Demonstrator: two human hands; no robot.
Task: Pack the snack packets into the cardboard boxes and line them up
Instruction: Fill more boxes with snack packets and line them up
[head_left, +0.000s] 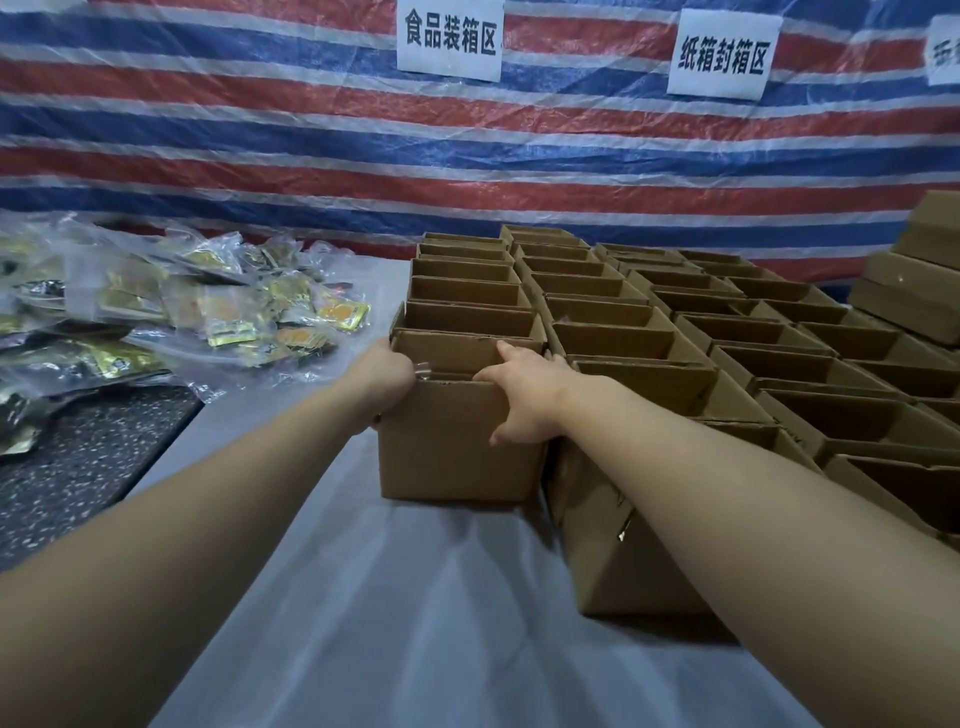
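Striped tarp wall (260, 156) (paper signs (450, 39) attached) behind grey-covered table (415, 623).

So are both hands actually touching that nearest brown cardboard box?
Touching. The head view shows the left hand gripping the brown cardboard box at its left top corner and the right hand gripping its right edge.

Two arms are showing, and both are bare all the way up to the edge of the picture (no sleeves are covering them). The left hand (390, 382) and the right hand (524, 392) are wearing no gloves, rings or watches.
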